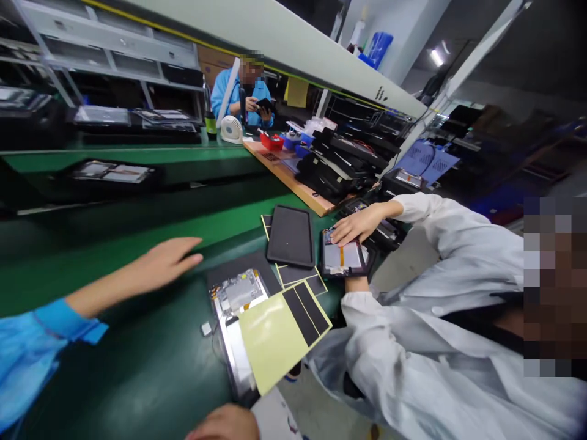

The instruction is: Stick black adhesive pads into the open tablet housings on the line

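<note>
My left hand [160, 266], in a blue sleeve, hovers over the green bench with thumb and fingers apart, holding nothing. At the bottom edge part of my right hand [227, 423] shows; its fingers are cut off by the frame. Just above it lies an opened tablet [236, 342] with its circuit board and silver parts exposed. A yellow backing sheet [270, 336] with black adhesive pieces covers part of that tablet. A small white block [206, 329] sits beside it on a thin wire. Behind stands a black tray-like cover [291, 237], on more black pieces with yellow edges.
At right, a co-worker in a pale smock holds another opened tablet [343, 255] in both hands. Black stacked trays [339, 165] stand on a wooden board [293, 182]. Across the bench sits a person in blue [222, 88], near a white fan [231, 129].
</note>
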Action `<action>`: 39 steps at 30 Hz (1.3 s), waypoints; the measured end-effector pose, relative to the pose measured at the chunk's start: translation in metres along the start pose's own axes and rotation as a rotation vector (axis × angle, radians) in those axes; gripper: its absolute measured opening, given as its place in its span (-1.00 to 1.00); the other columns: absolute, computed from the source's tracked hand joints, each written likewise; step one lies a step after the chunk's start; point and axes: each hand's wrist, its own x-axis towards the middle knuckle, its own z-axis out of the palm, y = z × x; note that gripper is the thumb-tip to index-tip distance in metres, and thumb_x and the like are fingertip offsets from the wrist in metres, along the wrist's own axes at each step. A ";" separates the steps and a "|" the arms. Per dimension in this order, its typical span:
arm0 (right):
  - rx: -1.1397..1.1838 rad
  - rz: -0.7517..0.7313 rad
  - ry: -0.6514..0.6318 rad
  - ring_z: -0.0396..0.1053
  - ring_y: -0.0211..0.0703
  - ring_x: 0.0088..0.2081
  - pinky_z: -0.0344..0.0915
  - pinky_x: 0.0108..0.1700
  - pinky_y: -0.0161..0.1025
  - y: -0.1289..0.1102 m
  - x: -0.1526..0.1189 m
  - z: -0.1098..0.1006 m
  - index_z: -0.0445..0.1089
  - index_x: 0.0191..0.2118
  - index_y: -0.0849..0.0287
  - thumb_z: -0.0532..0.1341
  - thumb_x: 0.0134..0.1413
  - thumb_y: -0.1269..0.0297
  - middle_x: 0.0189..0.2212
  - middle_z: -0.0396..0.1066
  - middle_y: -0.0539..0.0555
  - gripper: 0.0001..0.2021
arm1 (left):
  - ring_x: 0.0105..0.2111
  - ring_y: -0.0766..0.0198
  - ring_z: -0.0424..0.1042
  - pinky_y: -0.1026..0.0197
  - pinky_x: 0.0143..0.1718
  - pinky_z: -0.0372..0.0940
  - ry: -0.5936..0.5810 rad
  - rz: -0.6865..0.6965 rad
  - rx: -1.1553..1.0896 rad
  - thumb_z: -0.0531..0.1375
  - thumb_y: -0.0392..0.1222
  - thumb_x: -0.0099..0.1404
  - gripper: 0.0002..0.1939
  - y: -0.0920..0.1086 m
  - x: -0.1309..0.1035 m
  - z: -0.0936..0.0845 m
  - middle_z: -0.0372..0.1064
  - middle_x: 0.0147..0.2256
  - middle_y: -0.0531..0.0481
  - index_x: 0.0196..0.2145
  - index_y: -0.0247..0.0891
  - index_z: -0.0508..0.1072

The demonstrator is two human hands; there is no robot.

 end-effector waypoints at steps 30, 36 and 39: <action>0.681 -0.179 -0.436 -0.14 0.19 0.55 -0.22 0.50 0.37 0.028 -0.177 0.042 0.16 0.47 -0.07 0.05 0.30 0.27 0.54 -0.03 0.06 -0.36 | -0.08 -0.16 0.59 -0.06 -0.08 0.49 -0.204 -0.498 -0.462 0.27 0.52 -0.03 0.07 0.071 -0.139 0.034 0.54 -0.02 -0.30 0.19 -0.35 0.21; 0.624 -0.087 -0.493 -0.05 0.11 0.53 -0.11 0.50 0.33 0.026 -0.144 0.051 0.25 0.43 -0.14 0.01 0.50 0.14 0.50 0.07 0.08 -0.52 | 0.02 0.07 0.58 0.08 -0.04 0.52 -0.255 -0.331 -0.604 0.14 0.40 0.22 0.03 0.059 -0.137 -0.006 0.55 0.10 -0.22 0.37 -0.42 0.07; 0.539 -0.031 -0.501 0.04 0.13 0.50 0.04 0.45 0.34 0.016 -0.127 0.066 0.30 0.40 -0.09 -0.01 0.54 0.14 0.48 0.11 0.15 -0.55 | -0.01 0.08 0.59 0.11 -0.13 0.51 -0.222 -0.257 -0.501 0.01 0.39 0.30 -0.02 0.033 -0.131 -0.029 0.55 0.07 -0.23 0.36 -0.52 0.15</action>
